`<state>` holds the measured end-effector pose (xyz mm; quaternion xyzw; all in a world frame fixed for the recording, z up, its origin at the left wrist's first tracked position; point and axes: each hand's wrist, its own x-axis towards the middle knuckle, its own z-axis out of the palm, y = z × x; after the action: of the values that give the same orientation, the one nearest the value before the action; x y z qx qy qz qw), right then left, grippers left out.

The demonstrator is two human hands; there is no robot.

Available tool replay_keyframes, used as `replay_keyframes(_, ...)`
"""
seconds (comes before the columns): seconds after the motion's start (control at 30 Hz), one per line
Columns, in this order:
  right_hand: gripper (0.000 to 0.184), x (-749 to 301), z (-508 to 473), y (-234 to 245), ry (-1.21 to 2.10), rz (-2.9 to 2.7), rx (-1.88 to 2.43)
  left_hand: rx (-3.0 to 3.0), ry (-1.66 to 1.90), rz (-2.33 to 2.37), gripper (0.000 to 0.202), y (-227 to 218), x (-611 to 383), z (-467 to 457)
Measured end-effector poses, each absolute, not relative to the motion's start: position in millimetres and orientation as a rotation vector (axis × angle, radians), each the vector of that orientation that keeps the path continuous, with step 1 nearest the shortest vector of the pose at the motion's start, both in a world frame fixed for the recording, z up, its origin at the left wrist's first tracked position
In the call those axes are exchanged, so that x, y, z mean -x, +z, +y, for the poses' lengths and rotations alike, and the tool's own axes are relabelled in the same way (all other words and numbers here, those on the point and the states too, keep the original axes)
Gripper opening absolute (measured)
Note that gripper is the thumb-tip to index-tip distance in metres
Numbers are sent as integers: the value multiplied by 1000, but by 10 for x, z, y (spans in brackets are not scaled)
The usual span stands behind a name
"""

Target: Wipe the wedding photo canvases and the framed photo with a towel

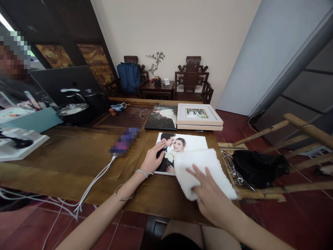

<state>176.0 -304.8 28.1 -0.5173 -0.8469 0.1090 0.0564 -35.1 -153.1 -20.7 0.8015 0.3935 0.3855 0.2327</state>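
Note:
A white photo panel or album (196,139) with a picture of a couple lies near the front edge of the wooden table. My left hand (154,157) rests on its left side, fingers stretched out flat, holding nothing. Over the panel's lower right part spreads a white fluffy cloth (213,165), which hides that corner and hangs past it to the right. My right hand (205,189) presses on this cloth, two fingers extended and the others bent into the fabric.
Behind the panel lie a dark photo album (161,117) and a light-framed picture box (200,116). To the left are a blurred-out phone (124,141) with white cables (96,182), a kettle (96,100) and a laptop (65,83). A bamboo chair (273,130) holding a black bag (260,168) stands right.

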Motion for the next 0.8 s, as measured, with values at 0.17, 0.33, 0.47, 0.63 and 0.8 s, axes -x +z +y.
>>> replay_keyframes(0.17,38,-1662,-3125,342,437,-2607,1480,-2201,1056,1073,38,-196,356,-1528)
replay_keyframes(0.33,36,-1717,-2387,415,288,-2514,1563,-2200,1050,1078,38,-188,359,-1529)
replay_keyframes(0.47,30,-1776,-1772,527,223,-2453,1669,-2199,1046,1070,38,-187,362,-1530)
replay_keyframes(0.63,30,-1779,-1640,534,213,-2418,1692,-2198,1043,1076,39,-189,364,-1526)
replay_keyframes(0.8,38,-1653,-2302,364,201,-2493,1617,-2202,1052,1073,39,-200,358,-1523)
